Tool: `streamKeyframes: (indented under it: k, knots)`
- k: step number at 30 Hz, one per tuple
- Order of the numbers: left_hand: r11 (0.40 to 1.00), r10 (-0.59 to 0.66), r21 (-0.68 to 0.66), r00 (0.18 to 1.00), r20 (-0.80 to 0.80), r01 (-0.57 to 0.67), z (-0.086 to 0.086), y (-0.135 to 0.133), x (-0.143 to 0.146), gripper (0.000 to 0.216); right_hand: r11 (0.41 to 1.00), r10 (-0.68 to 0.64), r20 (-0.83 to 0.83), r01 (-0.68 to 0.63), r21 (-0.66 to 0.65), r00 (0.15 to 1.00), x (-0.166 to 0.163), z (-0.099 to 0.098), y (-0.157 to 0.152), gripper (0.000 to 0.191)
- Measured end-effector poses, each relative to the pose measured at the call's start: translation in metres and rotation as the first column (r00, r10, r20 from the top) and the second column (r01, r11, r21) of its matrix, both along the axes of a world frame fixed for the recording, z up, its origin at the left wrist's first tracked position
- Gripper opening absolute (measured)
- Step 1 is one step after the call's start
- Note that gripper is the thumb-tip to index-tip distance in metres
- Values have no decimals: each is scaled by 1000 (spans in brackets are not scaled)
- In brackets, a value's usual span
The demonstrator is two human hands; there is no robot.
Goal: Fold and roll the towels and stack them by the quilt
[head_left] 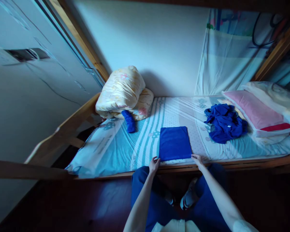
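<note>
A folded blue cloth (175, 142) lies flat as a neat rectangle near the front edge of the bed's striped sheet (125, 145). My left hand (154, 164) touches its near left corner, fingers curled on the edge. My right hand (197, 159) pinches its near right corner. A crumpled pile of blue clothes (224, 123) lies to the right, apart from both hands. A small rolled blue item (130, 121) rests to the left, by the folded quilt (123, 93).
Pillows, one pink (255, 111), are stacked at the bed's right end. A wooden bed rail (62, 132) runs at the left and a wooden frame edge (232, 164) along the front. A white wall stands behind, a cabinet door at left. My legs and shoes stand on the dark floor.
</note>
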State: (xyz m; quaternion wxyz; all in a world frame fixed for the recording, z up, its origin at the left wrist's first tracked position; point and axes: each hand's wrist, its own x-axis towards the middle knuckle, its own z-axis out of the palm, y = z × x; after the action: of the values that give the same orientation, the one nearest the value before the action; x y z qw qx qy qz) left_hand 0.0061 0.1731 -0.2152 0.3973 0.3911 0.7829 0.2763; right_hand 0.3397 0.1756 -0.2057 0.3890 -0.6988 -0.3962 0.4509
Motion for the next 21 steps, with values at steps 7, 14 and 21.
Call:
streamKeyframes:
  k: [7, 14, 21]
  knots:
    - [998, 39, 37, 994, 99, -42, -11, 14, -10, 30, 998, 18, -126, -26, -59, 992, 7, -10, 8, 39]
    - [1000, -8, -1, 998, 68, 8, -7, 5, -21, 35, 987, 91, -33, -94, -129, 995, 27, -8, -5, 25]
    - [990, -108, -97, 994, -15, 106, 0, 3, -20, 29, 956, 219, -50, -224, -189, 974, 28, -4, -13, 25]
